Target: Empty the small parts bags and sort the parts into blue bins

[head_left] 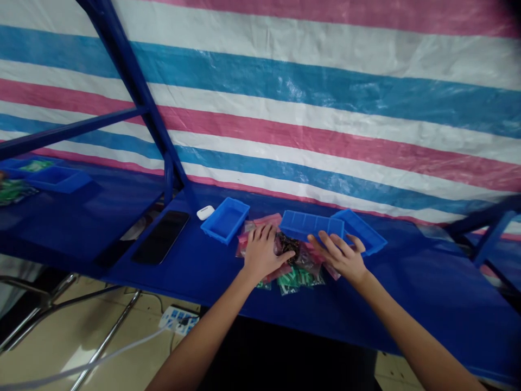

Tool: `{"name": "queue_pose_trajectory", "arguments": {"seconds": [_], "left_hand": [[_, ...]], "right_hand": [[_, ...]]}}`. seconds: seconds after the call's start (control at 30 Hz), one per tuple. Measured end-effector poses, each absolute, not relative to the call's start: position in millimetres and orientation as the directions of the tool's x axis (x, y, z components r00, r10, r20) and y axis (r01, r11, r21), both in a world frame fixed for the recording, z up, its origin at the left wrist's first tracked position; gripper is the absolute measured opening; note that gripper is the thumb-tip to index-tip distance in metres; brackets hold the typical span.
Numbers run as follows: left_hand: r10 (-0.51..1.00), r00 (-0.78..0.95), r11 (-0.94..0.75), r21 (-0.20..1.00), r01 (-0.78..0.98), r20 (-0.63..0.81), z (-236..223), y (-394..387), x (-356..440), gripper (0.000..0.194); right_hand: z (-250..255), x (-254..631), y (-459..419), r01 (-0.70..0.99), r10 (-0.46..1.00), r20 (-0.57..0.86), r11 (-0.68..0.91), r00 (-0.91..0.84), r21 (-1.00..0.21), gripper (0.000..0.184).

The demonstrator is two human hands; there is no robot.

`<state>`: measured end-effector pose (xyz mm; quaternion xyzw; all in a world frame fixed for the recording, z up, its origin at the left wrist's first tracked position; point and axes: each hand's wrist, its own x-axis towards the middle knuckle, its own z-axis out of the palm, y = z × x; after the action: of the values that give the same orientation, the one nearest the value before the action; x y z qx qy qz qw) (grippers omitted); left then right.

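My left hand (262, 252) lies over a pile of pink-edged clear plastic bags (268, 220), fingers together and thumb stretched out to the right. Small dark pieces (288, 247) show between the bags beside that thumb; their kind is too small to make out. My right hand (344, 259) is spread at the right end of the pile, just in front of a blue plastic bin (311, 222) with a ribbed side. Whether its fingertips touch the bin I cannot tell. Several green-and-clear small bags (299, 278) lie at the near edge of the pile.
Left of the pile stands a blue bin (226, 220), with a white case (205, 212) and a black phone (161, 237) farther left. Another blue bin (362, 231) sits behind my right hand. A blue metal post (142, 92) rises at the left; striped sheeting (305, 108) hangs behind.
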<state>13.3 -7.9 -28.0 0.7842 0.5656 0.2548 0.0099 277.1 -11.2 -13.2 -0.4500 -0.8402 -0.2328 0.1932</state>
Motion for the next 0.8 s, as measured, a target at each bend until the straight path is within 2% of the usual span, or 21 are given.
{"name": "queue_pose_trajectory", "arguments": {"seconds": [0.13,0.3,0.4,0.5,0.63,0.73,0.8], "left_hand": [[0.890,0.243,-0.370,0.299,0.880,0.386,-26,-9,13,0.082],[0.879,0.301,-0.420,0.300,0.857,0.369,-20,-10,10,0.067],[0.868,0.359,-0.465,0.308,0.830,0.342,-17,-8,4,0.055],[0.855,0.400,-0.502,0.335,0.797,0.330,-14,-6,-5,0.050],[0.836,0.424,-0.531,0.319,0.785,0.348,-13,-4,-19,0.048],[0.815,0.448,-0.553,0.261,0.792,0.368,-13,-2,-25,0.045],[0.801,0.459,-0.565,0.229,0.793,0.386,-13,-1,-27,0.040]], "right_hand": [[11,266,2,0.910,0.633,0.660,0.356,-0.403,0.214,0.064],[32,239,53,0.920,0.753,0.554,0.388,-0.355,0.062,0.086],[20,227,86,0.896,0.791,0.478,0.444,-0.382,-0.019,0.089],[2,220,106,0.901,0.862,0.366,0.417,-0.349,-0.122,0.094],[-8,222,107,0.925,0.928,0.261,0.323,-0.267,-0.199,0.090],[0,230,85,0.928,0.915,0.334,0.308,-0.227,-0.211,0.086],[7,232,59,0.902,0.885,0.386,0.366,-0.261,-0.229,0.074]]}}
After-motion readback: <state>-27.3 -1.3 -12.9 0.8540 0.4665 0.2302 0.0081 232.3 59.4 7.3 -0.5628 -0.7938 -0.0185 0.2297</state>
